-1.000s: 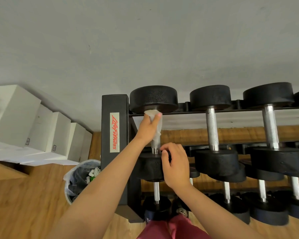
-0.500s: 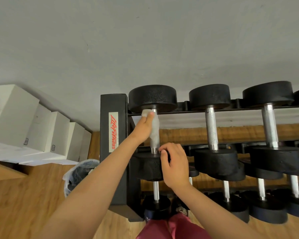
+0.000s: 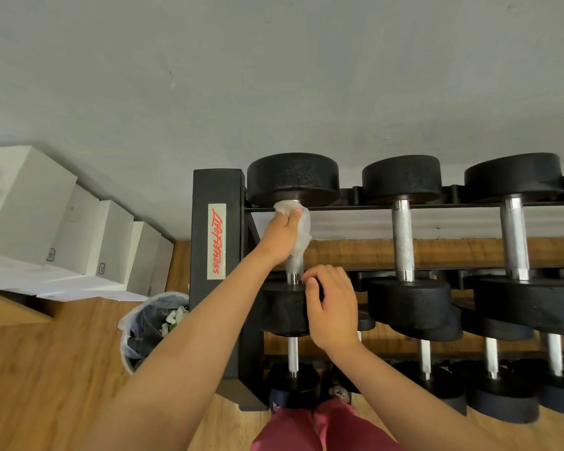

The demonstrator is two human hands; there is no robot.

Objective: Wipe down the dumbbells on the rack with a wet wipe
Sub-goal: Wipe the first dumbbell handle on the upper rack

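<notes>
Head view showed the left hand (image 3: 282, 234) wrapped round the wet wipe (image 3: 304, 232), pressing it against the far end of the handle (image 3: 293, 270) of the leftmost dumbbell (image 3: 293, 179), just under its far head. This dumbbell lay across the top tier of the rack (image 3: 205, 196), at the left end beside the upright. The right hand (image 3: 334, 307) gripped the near head (image 3: 282, 312), fingers curled over its rim, apparently to steady the dumbbell.

Step in hand, by my reading: wiping the handle of this dumbbell. A short length of bare chrome showed between the two hands, not covered by the wipe.

The next move would call for drawing the wipe down the handle toward the near head, with the grip closed round the bar, then going over both heads. Neither hand touched the neighbouring dumbbells (image 3: 402, 236) to the right. A lined waste bin (image 3: 150, 323) stood on the floor left of the rack
</notes>
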